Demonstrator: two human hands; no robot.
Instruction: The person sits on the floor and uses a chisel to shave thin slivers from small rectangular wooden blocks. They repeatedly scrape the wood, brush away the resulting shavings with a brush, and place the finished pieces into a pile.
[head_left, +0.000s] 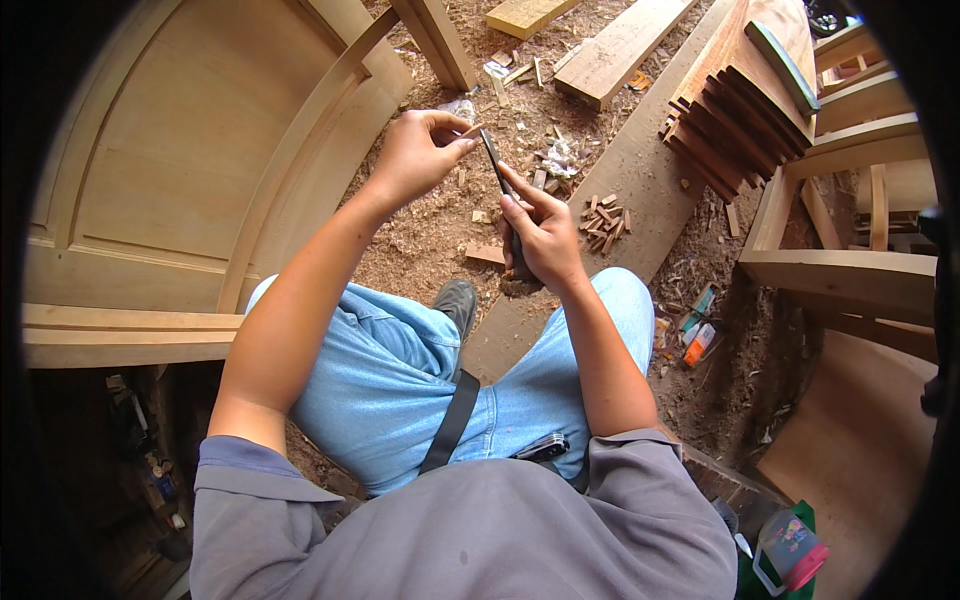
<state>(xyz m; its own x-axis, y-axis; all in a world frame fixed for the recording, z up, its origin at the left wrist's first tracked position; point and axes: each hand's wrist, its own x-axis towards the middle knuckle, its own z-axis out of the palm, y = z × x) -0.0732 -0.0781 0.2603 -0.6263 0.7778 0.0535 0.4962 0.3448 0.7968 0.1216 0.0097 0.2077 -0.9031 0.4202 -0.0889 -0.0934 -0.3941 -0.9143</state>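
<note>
My right hand [545, 230] is wrapped round a chisel [491, 150] with a narrow dark blade, its handle partly hidden by my fingers and pointing down toward my lap. Between the fingertips of my left hand [425, 152] is pinched a small wood peg [471, 131], held right by the tip of the blade. Whether blade and peg touch is too small to tell. On the board [650, 215] beyond my right knee lies a heap of small wooden pegs [604, 222], to the right of my right hand.
Wood shavings cover the ground [400, 250]. A panelled wooden door [190, 130] leans at the left. Planks [620, 50] lie ahead. Stacked dark boards [735, 125] and wooden frames [840, 265] stand at the right. A clear plastic jug [787, 550] with a pink end is at the lower right.
</note>
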